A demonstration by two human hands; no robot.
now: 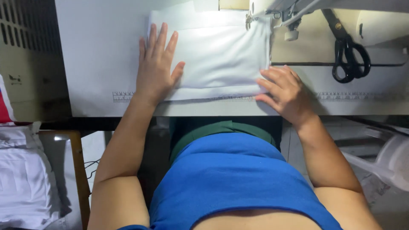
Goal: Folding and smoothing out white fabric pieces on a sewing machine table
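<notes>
A folded piece of white fabric (221, 55) lies flat on the white sewing table (98, 51). My left hand (155, 68) rests palm down on the fabric's left edge, fingers spread. At the fabric's near right corner my right hand (285, 91) presses with curled fingers, pinching the edge. The fabric's far right corner reaches under the sewing machine's presser foot (248, 19).
Black-handled scissors (347, 51) lie on the machine bed at the right. A printed ruler strip (362, 96) runs along the table's front edge. White cloth is piled on a wooden stool (79, 170) at the lower left. A white plastic chair (392, 159) stands at the right.
</notes>
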